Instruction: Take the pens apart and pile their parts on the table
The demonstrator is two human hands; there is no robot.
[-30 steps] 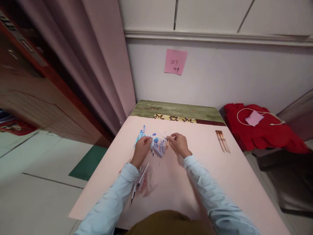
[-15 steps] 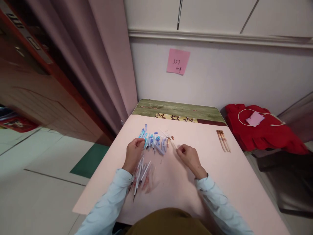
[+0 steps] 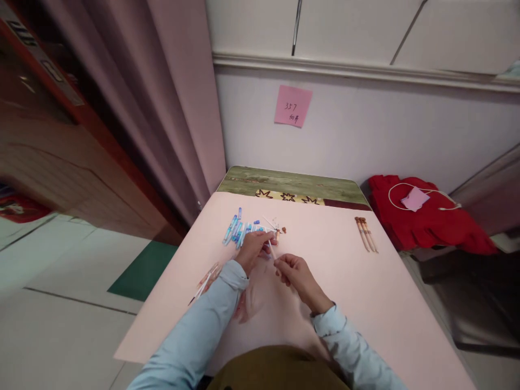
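Between my hands is a slim white pen refill (image 3: 272,250), tilted above the paper-covered table. My right hand (image 3: 296,273) pinches its near end. My left hand (image 3: 254,249) is closed around the upper end, its fingertips partly hidden. Just beyond the left hand lie loose blue pen parts (image 3: 233,230), with more of them covered by that hand. A small brown cap (image 3: 284,231) rests beside a short tan pen part (image 3: 278,236). Near my left forearm, white refills with dark tips (image 3: 202,287) lie in a loose bunch, partly hidden by the sleeve.
Several brown-capped pens (image 3: 366,234) lie side by side at the table's right. Pale pink paper (image 3: 325,233) covers most of the tabletop. A red cloth (image 3: 442,227) with a white cable sits to the right. A pink note (image 3: 293,105) is stuck on the wall behind.
My left hand has moved right, from the blue parts to the refill held in my right hand. The right hand has shifted slightly left and nearer to me.
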